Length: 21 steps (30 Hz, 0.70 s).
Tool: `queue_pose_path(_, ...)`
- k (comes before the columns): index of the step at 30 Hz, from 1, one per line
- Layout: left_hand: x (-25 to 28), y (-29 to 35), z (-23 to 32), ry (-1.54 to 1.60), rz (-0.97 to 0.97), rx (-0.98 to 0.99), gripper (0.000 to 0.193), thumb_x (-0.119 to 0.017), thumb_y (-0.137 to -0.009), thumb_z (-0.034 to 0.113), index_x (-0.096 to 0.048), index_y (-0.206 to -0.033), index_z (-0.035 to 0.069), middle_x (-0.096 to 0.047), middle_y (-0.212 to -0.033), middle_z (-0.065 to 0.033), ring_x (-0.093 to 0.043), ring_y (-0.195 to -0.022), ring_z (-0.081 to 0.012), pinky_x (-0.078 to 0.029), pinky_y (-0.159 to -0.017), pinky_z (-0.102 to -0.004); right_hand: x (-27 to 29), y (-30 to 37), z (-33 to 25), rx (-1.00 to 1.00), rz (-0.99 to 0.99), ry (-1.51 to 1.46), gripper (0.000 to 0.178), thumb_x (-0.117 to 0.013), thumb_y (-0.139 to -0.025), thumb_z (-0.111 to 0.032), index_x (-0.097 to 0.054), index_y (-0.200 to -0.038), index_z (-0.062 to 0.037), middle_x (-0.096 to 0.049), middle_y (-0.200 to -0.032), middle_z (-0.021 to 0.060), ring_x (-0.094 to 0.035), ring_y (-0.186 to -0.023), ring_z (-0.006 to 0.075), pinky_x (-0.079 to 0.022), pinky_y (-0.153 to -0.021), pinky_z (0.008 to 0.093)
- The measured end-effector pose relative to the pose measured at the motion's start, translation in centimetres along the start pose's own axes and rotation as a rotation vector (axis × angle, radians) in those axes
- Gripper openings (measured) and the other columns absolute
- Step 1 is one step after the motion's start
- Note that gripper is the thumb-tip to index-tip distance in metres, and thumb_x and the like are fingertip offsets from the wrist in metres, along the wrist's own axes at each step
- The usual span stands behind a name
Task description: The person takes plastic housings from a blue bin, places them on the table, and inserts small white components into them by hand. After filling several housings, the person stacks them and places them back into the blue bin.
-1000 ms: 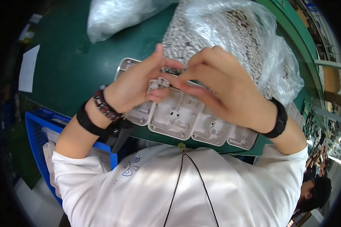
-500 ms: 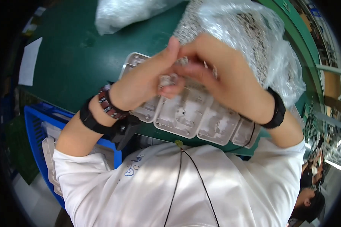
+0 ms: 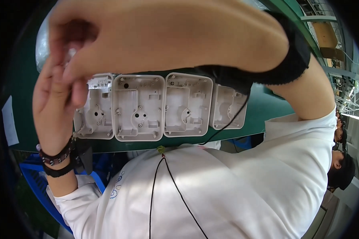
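Observation:
At the upper left, my two hands meet above the end of a row of off-white plastic housing shells (image 3: 139, 133). My left hand (image 3: 54, 105) is raised with its fingers curled; what lies in its palm is hidden. Reaching across the top of the view, my right hand (image 3: 81, 49) has its fingers bent down to the left fingertips. A small whitish piece (image 3: 71, 53) shows between its fingers, too blurred to name. The shells lie side by side, open side up, with posts, ribs and round holes inside; my left hand partly covers the leftmost one.
A clear plastic bag (image 3: 42, 46) lies beyond my hands at the left. White paper (image 3: 10, 121) rests on the green table (image 3: 257, 113). A blue crate (image 3: 34, 175) stands below the table's left edge. A black cable (image 3: 232, 120) crosses the rightmost shell. Another person (image 3: 341, 171) is at the far right.
Both hands have moved left, and my right forearm now stretches across the top of the view. It hides most of the bag of small pieces. The shells show more fully.

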<state>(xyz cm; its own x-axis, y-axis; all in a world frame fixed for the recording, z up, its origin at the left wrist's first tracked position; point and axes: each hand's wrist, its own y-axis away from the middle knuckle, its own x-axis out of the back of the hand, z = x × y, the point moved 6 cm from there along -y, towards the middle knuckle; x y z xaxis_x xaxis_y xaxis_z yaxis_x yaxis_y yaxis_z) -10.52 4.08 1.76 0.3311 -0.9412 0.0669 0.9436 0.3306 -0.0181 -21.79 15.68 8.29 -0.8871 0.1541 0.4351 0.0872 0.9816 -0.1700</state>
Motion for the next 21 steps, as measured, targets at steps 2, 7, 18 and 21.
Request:
queue_pose_path(2,-0.7,-0.1,0.4,0.123,-0.143,-0.002,0.042,-0.045,-0.093,0.036,-0.045,-0.115,0.001,-0.056,-0.081,-0.0004,-0.044,-0.060,-0.0018,-0.026,-0.049,-0.0123,0.7,1.0,-0.5,0.189,0.035,0.082,0.014,-0.061,-0.078,-0.018,-0.054,-0.082,-0.0060,-0.057,-0.069,0.0106,-0.056,-0.062,0.0234,-0.043,-0.056,0.0345)
queue_pose_path(7,-0.1,1.4,3.9,-0.092,-0.371,0.049,0.050,-0.042,-0.092,0.045,-0.047,-0.111,-0.001,-0.050,-0.073,0.0011,-0.042,-0.057,-0.0028,-0.025,-0.047,-0.0135,1.2,2.3,-2.5,0.716,0.126,0.249,0.014,-0.061,-0.075,-0.016,-0.056,-0.076,-0.0031,-0.055,-0.063,0.0107,-0.057,-0.059,0.0285,-0.044,-0.052,0.0352)
queue_pose_path(18,0.7,0.0,1.7,-0.953,-0.465,-0.067,0.023,-0.059,-0.082,0.025,-0.059,-0.095,0.006,-0.057,-0.072,-0.0080,-0.057,-0.062,-0.0219,-0.040,-0.053,-0.0308,-2.1,2.9,3.9,0.212,0.044,0.531,0.009,-0.065,-0.070,-0.008,-0.058,-0.076,-0.0065,-0.054,-0.078,0.0029,-0.054,-0.073,0.0195,-0.042,-0.062,0.0299)
queue_pose_path(21,0.4,-0.2,0.6,-1.000,-0.522,-0.095,0.022,-0.059,-0.081,0.024,-0.060,-0.097,0.008,-0.060,-0.076,-0.0113,-0.057,-0.068,-0.0296,-0.043,-0.059,-0.0367,-5.1,1.8,4.2,0.328,-0.092,0.729,0.009,-0.064,-0.065,-0.011,-0.059,-0.072,-0.0074,-0.050,-0.080,0.0025,-0.050,-0.080,0.0185,-0.039,-0.066,0.0303)
